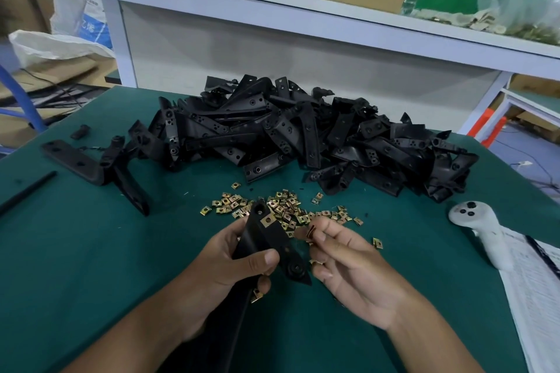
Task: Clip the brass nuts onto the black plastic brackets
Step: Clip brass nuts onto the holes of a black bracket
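Observation:
My left hand (230, 263) grips a black plastic bracket (266, 239) over the green mat, its thumb across the bracket's middle. One brass nut (269, 219) sits clipped on the bracket's upper end. Another brass nut (257, 295) shows at the bracket's lower edge under my fingers. My right hand (348, 260) pinches a loose brass nut (311, 232) between thumb and forefinger, just right of the bracket. A scatter of several loose brass nuts (285, 209) lies beyond both hands. Behind it is a big heap of black brackets (303, 136).
Two separate black brackets (100, 166) lie at the left, with a thin black rod (27, 192) near the mat's left edge. A white controller (481, 230) and printed paper (536, 297) lie at the right. A white shelf frame (272, 18) stands behind the table.

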